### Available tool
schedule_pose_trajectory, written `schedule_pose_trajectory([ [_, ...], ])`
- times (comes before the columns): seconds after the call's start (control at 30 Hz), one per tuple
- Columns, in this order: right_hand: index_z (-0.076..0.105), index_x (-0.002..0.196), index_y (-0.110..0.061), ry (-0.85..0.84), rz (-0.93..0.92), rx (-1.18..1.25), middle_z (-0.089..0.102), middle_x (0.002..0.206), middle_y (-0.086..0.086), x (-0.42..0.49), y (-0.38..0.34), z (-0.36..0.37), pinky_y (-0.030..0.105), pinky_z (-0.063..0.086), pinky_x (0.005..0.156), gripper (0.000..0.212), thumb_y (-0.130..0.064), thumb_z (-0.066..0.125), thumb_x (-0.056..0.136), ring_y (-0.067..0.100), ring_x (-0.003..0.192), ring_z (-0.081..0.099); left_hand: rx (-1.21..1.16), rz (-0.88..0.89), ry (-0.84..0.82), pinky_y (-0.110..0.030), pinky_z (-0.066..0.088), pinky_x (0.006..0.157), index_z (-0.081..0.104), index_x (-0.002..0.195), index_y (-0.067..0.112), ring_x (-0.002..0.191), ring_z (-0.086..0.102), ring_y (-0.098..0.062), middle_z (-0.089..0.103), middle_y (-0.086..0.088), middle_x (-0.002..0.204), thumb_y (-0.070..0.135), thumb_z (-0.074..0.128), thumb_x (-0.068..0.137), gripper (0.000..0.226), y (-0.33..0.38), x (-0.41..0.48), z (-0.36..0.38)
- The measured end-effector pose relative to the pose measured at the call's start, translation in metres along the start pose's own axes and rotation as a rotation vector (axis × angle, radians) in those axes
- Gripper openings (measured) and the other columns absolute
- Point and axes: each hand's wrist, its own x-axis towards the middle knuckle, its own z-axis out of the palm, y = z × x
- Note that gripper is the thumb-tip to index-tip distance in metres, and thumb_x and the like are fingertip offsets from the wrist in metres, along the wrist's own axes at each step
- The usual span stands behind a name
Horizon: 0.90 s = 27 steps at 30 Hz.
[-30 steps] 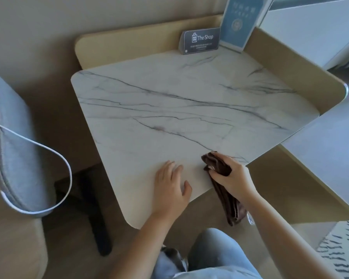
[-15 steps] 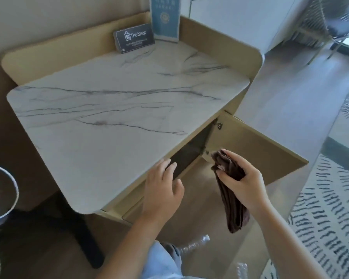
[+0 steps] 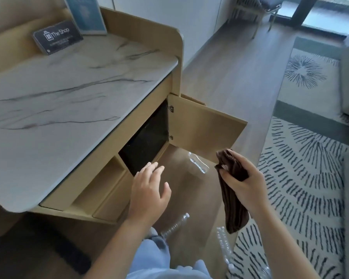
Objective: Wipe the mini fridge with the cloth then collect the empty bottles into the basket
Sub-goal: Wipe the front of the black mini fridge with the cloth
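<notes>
Head view, the only one I have. A dark brown folded cloth [image 3: 233, 172] hangs from my right grip [image 3: 248, 184]. Fingers and thumb curl round its upper end, and the tail dangles above the wooden floor [image 3: 230, 77]. My left grip [image 3: 149, 190] holds nothing. Its fingers are straight and spread, just in front of the black mini fridge [image 3: 147, 141], though I cannot tell whether the fingertips touch it. The fridge sits in the open compartment under the white veined marble counter [image 3: 69, 101]. The tan wooden cabinet door [image 3: 206, 127] stands swung out to the right, so the fridge front is exposed.

I judge that wiping is the step in hand and that it is not yet started on the fridge. To do it well I would:
- gather the cloth into a flat pad instead of letting the tail trail;
- press it onto the black face and work from the top edge downward in overlapping passes;
- stay clear of the door hinges;
- use the left grip to steady the door or the cabinet frame.

A clear plastic bottle [image 3: 197, 163] lies on the floor below the open door. A second bottle [image 3: 175, 224] lies nearer me, and a third bottle [image 3: 223, 242] lies at the edge of the cream rug with dark dashes [image 3: 302, 188]. No basket shows, so I will have to find one before collecting them. While wiping I would mind my footing around them.
</notes>
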Motion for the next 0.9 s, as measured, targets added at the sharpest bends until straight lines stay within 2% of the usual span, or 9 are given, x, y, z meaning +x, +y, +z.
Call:
schedule_pose_trajectory([
  [0.07, 0.058, 0.109, -0.049, 0.018, 0.001, -0.003, 0.062, 0.105, -0.03, 0.009, 0.001, 0.001, 0.003, 0.039, 0.081, 0.055, -0.013, 0.075, 0.072, -0.005, 0.101, 0.057, 0.005, 0.015, -0.006, -0.051, 0.043, 0.09, 0.063, 0.11, -0.003, 0.113, 0.053, -0.039, 0.059, -0.021, 0.117, 0.012, 0.057, 0.075, 0.038, -0.003, 0.01, 0.002],
  [0.17, 0.058, 0.11, -0.048, 0.037, 0.009, -0.024, 0.062, 0.105, -0.029, 0.024, 0.001, 0.008, 0.004, 0.039, 0.081, 0.054, -0.014, 0.075, 0.072, -0.005, 0.101, 0.057, 0.007, 0.033, -0.018, -0.051, 0.041, 0.092, 0.062, 0.11, -0.004, 0.113, 0.052, -0.04, 0.059, -0.023, 0.117, 0.005, 0.065, 0.075, 0.037, -0.012, 0.033, 0.004],
  [0.33, 0.058, 0.115, -0.04, 0.029, 0.029, -0.041, 0.064, 0.108, -0.019, 0.057, -0.009, 0.033, 0.019, 0.045, 0.087, 0.052, -0.015, 0.075, 0.072, -0.001, 0.102, 0.057, -0.032, 0.031, -0.045, -0.053, 0.04, 0.096, 0.059, 0.115, -0.003, 0.119, 0.048, -0.038, 0.056, -0.021, 0.122, 0.004, 0.066, 0.077, 0.039, -0.03, 0.077, 0.006],
  [0.53, 0.058, 0.114, -0.041, 0.024, -0.002, -0.023, 0.064, 0.106, -0.018, 0.097, -0.018, 0.072, 0.013, 0.043, 0.087, 0.052, -0.015, 0.075, 0.072, 0.0, 0.101, 0.058, -0.003, 0.065, -0.043, -0.057, 0.042, 0.093, 0.061, 0.113, -0.003, 0.116, 0.05, -0.038, 0.058, -0.022, 0.12, 0.009, 0.061, 0.077, 0.037, -0.058, 0.118, 0.008],
  [0.67, 0.059, 0.116, -0.037, -0.078, -0.046, -0.021, 0.062, 0.107, -0.02, 0.131, -0.018, 0.09, 0.007, 0.04, 0.085, 0.053, -0.013, 0.075, 0.071, 0.002, 0.102, 0.057, 0.032, -0.054, -0.022, -0.051, 0.042, 0.095, 0.06, 0.115, 0.001, 0.119, 0.049, -0.035, 0.057, -0.019, 0.123, 0.019, 0.053, 0.078, 0.043, -0.072, 0.124, 0.009],
  [0.8, 0.057, 0.117, -0.039, -0.233, -0.116, -0.005, 0.061, 0.107, -0.022, 0.176, -0.01, 0.106, 0.013, 0.044, 0.085, 0.054, -0.015, 0.074, 0.072, -0.001, 0.101, 0.056, 0.112, -0.209, 0.013, -0.05, 0.043, 0.095, 0.059, 0.117, 0.003, 0.12, 0.048, -0.034, 0.056, -0.017, 0.124, 0.021, 0.052, 0.077, 0.044, -0.08, 0.127, 0.023],
  [0.9, 0.056, 0.118, -0.038, -0.358, -0.196, 0.02, 0.059, 0.107, -0.023, 0.217, 0.002, 0.117, 0.007, 0.042, 0.083, 0.055, -0.013, 0.074, 0.073, -0.004, 0.101, 0.054, 0.159, -0.359, 0.091, -0.05, 0.042, 0.094, 0.059, 0.117, 0.004, 0.121, 0.047, -0.033, 0.056, -0.016, 0.125, 0.019, 0.055, 0.078, 0.042, -0.075, 0.134, 0.039],
])
